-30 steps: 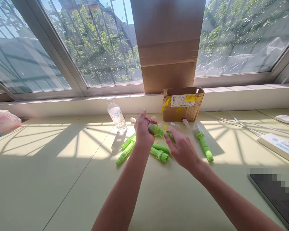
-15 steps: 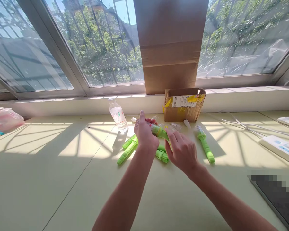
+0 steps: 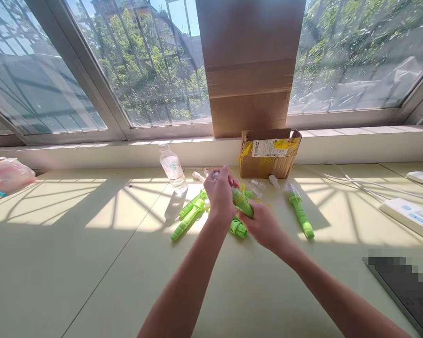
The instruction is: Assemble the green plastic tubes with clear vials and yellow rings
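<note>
Between my two hands is a green plastic tube with a clear end [image 3: 244, 205], tilted over the table. My left hand [image 3: 220, 193] is closed round its clear end, which mostly hides behind the fingers. Lower down, my right hand [image 3: 263, 224] grips the green part. Two similar green tubes [image 3: 188, 219] lie just left of my left hand. Under the hands sits a green threaded piece [image 3: 238, 228], partly covered. Small clear plastic parts [image 3: 257, 187] are scattered behind my right hand. Farther right lies another green tube with a clear ribbed end [image 3: 301, 212].
A water bottle [image 3: 172, 170] stands at the back left of the hands. Behind them is an open cardboard box [image 3: 269, 164] by the window sill. On the right are a power strip [image 3: 411, 217] with cables and a dark flat device [image 3: 402, 291]. A pink plastic bag [image 3: 10, 173] lies far left.
My right hand has shifted slightly down, from fingertips on the tube's end to a fuller grip. The left hand has moved a little right, and the tube now slants more steeply.
</note>
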The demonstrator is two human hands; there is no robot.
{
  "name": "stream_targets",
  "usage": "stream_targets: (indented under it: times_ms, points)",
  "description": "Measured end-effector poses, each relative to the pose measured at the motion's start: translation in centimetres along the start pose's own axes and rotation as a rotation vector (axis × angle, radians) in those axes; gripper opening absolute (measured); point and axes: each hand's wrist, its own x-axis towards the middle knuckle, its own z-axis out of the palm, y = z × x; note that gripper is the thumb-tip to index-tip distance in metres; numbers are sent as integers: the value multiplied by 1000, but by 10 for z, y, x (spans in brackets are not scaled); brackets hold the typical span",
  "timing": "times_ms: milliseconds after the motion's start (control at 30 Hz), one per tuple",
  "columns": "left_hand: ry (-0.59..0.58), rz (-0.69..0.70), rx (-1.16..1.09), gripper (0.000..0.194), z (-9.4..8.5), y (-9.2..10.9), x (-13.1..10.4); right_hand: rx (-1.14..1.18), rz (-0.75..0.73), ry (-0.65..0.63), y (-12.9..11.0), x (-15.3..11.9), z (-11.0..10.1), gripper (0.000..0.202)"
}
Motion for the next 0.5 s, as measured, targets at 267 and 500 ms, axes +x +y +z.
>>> stream_targets:
  times_ms: [267, 500]
  points:
    - [-252, -60, -22, 34, -4, 3, 5, 540, 242, -354, 5, 0, -5, 26]
    - [-641, -241, -148, 38, -14, 13, 6, 900, 314, -704, -2, -7, -16, 39]
